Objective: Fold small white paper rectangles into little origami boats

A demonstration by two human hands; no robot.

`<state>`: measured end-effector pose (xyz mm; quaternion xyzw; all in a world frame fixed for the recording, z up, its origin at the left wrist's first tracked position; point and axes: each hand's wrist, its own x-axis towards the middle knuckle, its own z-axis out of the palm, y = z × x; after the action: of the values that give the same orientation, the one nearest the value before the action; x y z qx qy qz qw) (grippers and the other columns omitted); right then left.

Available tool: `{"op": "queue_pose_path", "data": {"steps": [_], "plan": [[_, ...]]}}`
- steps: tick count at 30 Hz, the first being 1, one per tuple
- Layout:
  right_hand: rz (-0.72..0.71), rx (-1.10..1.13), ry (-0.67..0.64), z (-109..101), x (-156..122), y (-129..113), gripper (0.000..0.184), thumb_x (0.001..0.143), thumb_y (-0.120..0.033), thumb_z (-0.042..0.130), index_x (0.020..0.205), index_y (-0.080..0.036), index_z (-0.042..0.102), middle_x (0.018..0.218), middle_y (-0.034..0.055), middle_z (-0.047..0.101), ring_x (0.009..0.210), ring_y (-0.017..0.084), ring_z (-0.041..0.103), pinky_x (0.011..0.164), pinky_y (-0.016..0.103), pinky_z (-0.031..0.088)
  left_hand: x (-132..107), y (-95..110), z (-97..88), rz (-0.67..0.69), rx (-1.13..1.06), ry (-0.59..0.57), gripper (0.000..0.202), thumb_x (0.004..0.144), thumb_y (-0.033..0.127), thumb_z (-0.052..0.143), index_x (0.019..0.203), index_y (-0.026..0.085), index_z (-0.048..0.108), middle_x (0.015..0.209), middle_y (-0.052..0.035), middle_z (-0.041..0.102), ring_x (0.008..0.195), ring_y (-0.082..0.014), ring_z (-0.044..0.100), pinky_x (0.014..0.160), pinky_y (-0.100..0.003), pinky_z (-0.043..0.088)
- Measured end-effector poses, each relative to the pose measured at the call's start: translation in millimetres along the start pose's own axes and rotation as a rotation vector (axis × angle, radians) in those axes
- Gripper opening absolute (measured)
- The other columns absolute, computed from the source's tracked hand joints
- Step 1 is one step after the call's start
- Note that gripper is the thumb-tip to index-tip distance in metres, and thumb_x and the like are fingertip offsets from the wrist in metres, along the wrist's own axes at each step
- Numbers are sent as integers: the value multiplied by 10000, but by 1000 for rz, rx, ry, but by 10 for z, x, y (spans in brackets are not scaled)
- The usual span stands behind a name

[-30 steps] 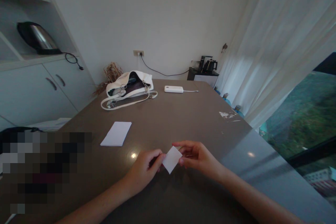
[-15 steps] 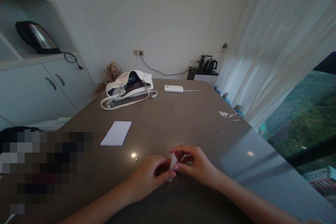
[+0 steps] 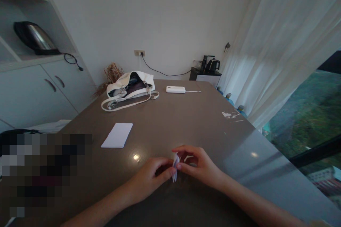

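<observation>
A small piece of folded white paper [image 3: 174, 176] stands on edge between my two hands, just above the near part of the table. My left hand [image 3: 157, 173] pinches it from the left, thumb in front and fingers partly hidden behind. From the right, my right hand [image 3: 195, 161] grips its upper part between thumb and curved fingers. Several layers show at the paper's lower end. Beyond my left hand lies a flat stack of white paper sheets [image 3: 117, 135].
On the brown table [image 3: 186, 124] a white handbag [image 3: 130, 90] sits open at the far left, its strap trailing. A white power bank [image 3: 176, 89] with a short cable lies at the far edge. A kettle [image 3: 39, 37] stands on the left shelf; a coffee maker [image 3: 211, 64] is behind.
The folded paper has turned slightly, so its layered edge and lower end show more. My left thumb has shifted up a little along it. Both hands keep their grip.
</observation>
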<state>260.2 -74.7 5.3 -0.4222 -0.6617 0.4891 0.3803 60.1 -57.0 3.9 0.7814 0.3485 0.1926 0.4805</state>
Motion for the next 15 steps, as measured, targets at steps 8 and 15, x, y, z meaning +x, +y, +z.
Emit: {"op": "queue_pose_path", "data": {"steps": [8, 15], "plan": [[-17, -23, -16, -17, -12, -58, 290, 799, -295, 658, 1069, -191, 641, 867, 42, 666, 758, 139, 607, 676, 256, 486, -7, 3, -13, -12, -150, -22, 412, 889, 445, 482, 1144, 143, 599, 960, -78, 673, 877, -208, 608, 783, -288, 454], [-48, -107, 59, -21, -16, -63, 178, 803, -155, 547, 954, -162, 642, 851, 44, 645, 751, 139, 600, 628, 231, 481, -8, -1, -30, -15, -169, -13, 375, 909, 418, 448, 1160, 183, 597, 915, -38, 656, 788, -162, 568, 731, -247, 439]]}}
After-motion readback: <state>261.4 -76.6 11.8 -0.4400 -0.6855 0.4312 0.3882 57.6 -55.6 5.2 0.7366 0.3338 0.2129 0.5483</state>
